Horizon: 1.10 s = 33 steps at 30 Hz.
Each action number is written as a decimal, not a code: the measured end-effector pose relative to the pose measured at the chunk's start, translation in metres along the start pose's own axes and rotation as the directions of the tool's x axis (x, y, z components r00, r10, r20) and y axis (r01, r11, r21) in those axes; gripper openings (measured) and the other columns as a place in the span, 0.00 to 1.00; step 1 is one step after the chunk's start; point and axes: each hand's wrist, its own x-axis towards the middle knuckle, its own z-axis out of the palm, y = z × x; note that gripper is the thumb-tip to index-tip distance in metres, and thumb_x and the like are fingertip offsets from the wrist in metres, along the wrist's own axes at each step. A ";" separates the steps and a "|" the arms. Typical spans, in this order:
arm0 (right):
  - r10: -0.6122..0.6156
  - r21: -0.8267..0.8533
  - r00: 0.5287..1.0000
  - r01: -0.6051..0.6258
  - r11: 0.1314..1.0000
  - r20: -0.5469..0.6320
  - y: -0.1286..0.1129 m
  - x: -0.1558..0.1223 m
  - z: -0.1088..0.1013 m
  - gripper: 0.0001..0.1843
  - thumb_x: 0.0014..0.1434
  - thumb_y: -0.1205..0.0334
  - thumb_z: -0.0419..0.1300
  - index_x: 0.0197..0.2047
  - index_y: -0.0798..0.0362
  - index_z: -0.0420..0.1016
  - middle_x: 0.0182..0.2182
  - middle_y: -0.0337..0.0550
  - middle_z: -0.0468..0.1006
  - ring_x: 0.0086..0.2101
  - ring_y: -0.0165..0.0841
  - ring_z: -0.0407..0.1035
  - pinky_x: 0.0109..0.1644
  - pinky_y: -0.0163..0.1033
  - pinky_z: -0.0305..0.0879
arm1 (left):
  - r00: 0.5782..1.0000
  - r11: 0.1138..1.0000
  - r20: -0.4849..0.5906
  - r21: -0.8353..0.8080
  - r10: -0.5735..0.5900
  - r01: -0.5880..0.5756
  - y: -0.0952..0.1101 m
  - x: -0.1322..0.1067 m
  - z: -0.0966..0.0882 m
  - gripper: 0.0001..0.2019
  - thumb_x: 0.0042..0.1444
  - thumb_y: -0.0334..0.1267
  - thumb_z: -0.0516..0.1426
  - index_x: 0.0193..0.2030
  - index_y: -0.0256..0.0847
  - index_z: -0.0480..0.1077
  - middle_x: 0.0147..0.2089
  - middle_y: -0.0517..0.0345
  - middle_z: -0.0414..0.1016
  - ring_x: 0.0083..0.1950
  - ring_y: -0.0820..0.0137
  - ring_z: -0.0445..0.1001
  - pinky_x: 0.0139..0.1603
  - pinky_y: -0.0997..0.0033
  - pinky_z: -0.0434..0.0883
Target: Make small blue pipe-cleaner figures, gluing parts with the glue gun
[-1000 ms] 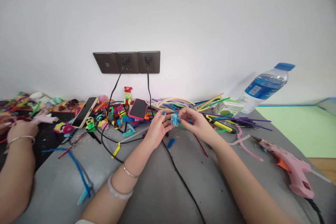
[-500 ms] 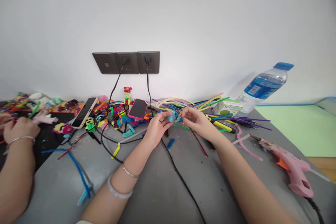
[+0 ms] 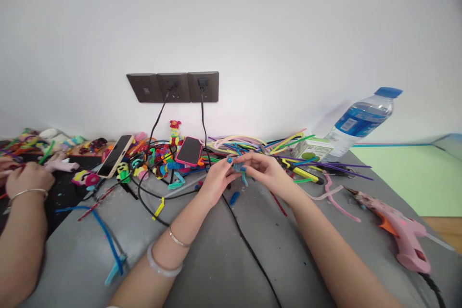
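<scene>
My left hand [image 3: 215, 178] and my right hand [image 3: 263, 169] meet above the grey table [image 3: 216, 260], near its back edge. Both pinch a small light-blue pipe-cleaner piece [image 3: 239, 169] between their fingertips; a short end of it hangs down. A loose blue scrap [image 3: 234, 198] lies on the table just below the hands. Behind them sits a heap of coloured pipe cleaners [image 3: 249, 143].
A pink glue gun [image 3: 400, 236] lies at the right, a water bottle [image 3: 361, 119] leans behind it. Two phones [image 3: 188, 150] [image 3: 115, 155] charge from wall sockets [image 3: 173, 87]; a black cable [image 3: 245, 245] crosses the table. Another person's hand [image 3: 25, 180] works at the far left.
Both hands have stayed together, turning the blue piece between the fingertips; it went from an open flower-like shape to a more bunched one with an end hanging down.
</scene>
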 end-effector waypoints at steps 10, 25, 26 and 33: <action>-0.025 0.014 0.998 0.026 1.000 -0.058 0.006 0.000 0.004 0.16 0.55 0.47 0.64 0.31 0.52 0.76 0.28 0.40 0.74 0.28 0.32 0.66 0.33 0.38 0.64 | 0.999 0.990 0.054 0.137 0.011 -0.019 -0.004 0.000 -0.003 0.19 0.46 0.50 0.68 0.39 0.38 0.79 0.42 0.50 0.79 0.46 0.63 0.76 0.53 0.62 0.71; -0.150 -0.228 0.975 0.186 0.956 0.165 -0.011 -0.009 -0.017 0.14 0.64 0.53 0.58 0.33 0.53 0.75 0.28 0.42 0.71 0.28 0.31 0.63 0.30 0.35 0.58 | 0.982 0.982 0.111 0.131 -0.154 0.139 0.003 -0.001 -0.004 0.20 0.39 0.41 0.73 0.40 0.38 0.78 0.40 0.55 0.78 0.39 0.71 0.75 0.47 0.68 0.72; -0.149 -0.232 0.974 0.186 0.955 0.168 -0.011 -0.010 -0.017 0.13 0.64 0.54 0.57 0.34 0.53 0.74 0.28 0.42 0.71 0.28 0.31 0.63 0.31 0.35 0.58 | 0.983 0.981 0.107 0.143 -0.148 0.132 0.003 -0.001 -0.004 0.20 0.39 0.41 0.72 0.40 0.38 0.78 0.40 0.54 0.78 0.39 0.71 0.75 0.47 0.67 0.72; -0.106 -0.191 0.977 0.141 0.971 0.184 -0.009 -0.010 -0.013 0.10 0.65 0.60 0.55 0.32 0.53 0.68 0.28 0.39 0.67 0.28 0.29 0.59 0.32 0.35 0.56 | 0.992 0.980 0.109 0.197 -0.064 0.042 -0.003 0.002 -0.010 0.18 0.45 0.43 0.70 0.42 0.38 0.77 0.43 0.53 0.78 0.44 0.68 0.75 0.49 0.67 0.72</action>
